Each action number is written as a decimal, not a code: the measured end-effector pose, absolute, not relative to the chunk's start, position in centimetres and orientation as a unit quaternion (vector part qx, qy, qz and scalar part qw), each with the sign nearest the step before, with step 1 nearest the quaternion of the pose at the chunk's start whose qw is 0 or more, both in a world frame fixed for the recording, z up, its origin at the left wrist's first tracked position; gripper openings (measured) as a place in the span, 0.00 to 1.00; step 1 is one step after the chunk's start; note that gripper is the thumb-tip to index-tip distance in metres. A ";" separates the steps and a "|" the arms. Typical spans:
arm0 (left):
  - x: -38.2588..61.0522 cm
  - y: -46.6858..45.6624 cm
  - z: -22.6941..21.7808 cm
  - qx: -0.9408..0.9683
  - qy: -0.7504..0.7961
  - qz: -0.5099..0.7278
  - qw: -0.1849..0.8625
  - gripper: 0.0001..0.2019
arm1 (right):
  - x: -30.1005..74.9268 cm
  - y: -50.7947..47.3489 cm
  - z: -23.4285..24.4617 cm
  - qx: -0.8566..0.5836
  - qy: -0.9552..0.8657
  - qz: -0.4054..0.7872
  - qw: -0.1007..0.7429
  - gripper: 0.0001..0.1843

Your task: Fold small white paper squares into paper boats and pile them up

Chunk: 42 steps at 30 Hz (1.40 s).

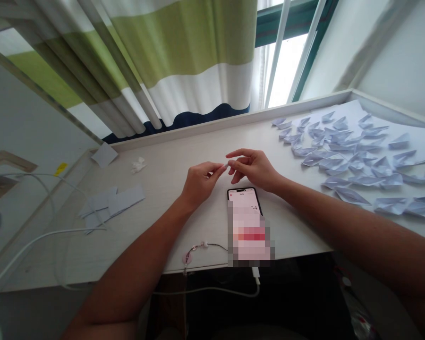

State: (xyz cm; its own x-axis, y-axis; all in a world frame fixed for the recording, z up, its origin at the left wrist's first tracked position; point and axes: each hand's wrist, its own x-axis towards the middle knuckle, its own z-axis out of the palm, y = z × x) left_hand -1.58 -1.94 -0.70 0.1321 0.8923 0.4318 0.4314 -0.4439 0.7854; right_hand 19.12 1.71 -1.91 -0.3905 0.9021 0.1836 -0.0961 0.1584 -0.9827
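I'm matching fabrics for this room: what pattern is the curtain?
The curtain has broad green and white bands, dark blue below; best in the head view.

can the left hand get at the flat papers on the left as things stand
Probably yes: nothing stands between the left hand and the papers, though a cable seems to cross their corner.

White desk (pixel 173 156) with a raised rim along its far side. Left of the left hand (pixel 203 184): overlapping paper slips (pixel 125 200); farther off, a crumpled white scrap (pixel 138 165) and, at the corner, a paper square (pixel 105 155). Nearer the body than both hands: a lit phone (pixel 248 222), with a beaded strap (pixel 186 258) beside it. Right of the right hand (pixel 253 168): many folded paper pieces (pixel 335 165), some lying over a large sheet (pixel 423 144).
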 end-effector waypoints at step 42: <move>0.2 -2.5 -1.7 0.639 0.484 0.533 0.270 0.05 | 17.3 -0.2 -1.5 -0.445 -0.791 0.156 0.389 0.07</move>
State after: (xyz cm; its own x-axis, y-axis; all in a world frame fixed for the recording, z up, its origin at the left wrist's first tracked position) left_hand 0.20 -2.47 -1.70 -0.0367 0.9070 0.4196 0.3316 -0.3850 0.8613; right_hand 17.34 -0.20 -1.46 -0.3009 0.8264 0.4760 0.5831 0.5544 -0.5938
